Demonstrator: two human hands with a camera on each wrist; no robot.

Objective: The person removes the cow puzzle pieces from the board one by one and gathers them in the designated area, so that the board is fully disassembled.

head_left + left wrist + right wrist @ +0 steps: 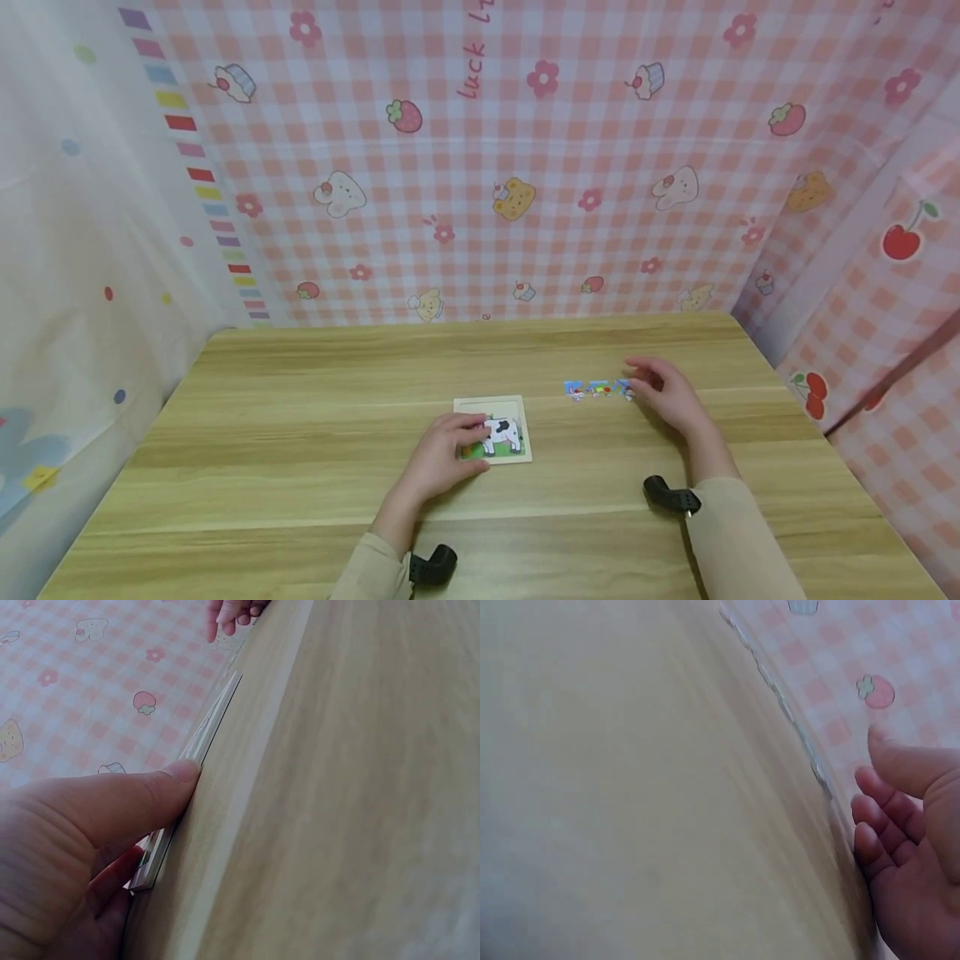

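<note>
A square wooden puzzle board (522, 450) with a picture of a cow on grass lies flat on the table. My left hand (442, 450) holds it from the left side, the thumb against its near edge and the fingers reaching over the picture. The left wrist view shows that thumb pressed to the rim of the board (217, 716). To the right of the board lie three small blue puzzle pieces (600, 389) in a row. Beside the rightmost piece is my right hand (667, 396), fingers loosely bent and thumb apart from them, holding nothing in the right wrist view.
The wood-grain table (300, 500) runs back to a pink checked cloth (450, 250). More cloth hangs at the left and right sides. A black wrist device (435, 567) is on the left sleeve, and another (670, 496) is on the right.
</note>
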